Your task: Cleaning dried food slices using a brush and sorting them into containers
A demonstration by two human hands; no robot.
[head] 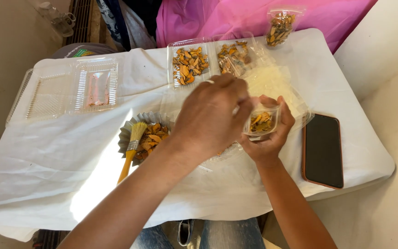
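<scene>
Right hand [269,133] cupping a small clear pouch [260,121] of orange dried pieces mouth-up between thumb and fingers, left hand [210,115] pinched at its rim just above, fluted tray [130,127] with brush [132,147] left of them.

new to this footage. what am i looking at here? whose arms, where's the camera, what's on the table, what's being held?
There is one picture, from a camera worn on a person's head, looking down at their own bare arms. No machine is involved.

The right hand cups a small clear bag of orange-brown dried pieces. The left hand reaches across, fingertips at the bag's mouth.

Everything sits on a table under a white cloth. On it are an open clear clamshell tray with more pieces, an empty clamshell, a fluted foil dish of pieces with a yellow-handled brush resting in it, a filled bag at the far edge, and a dark phone.
</scene>
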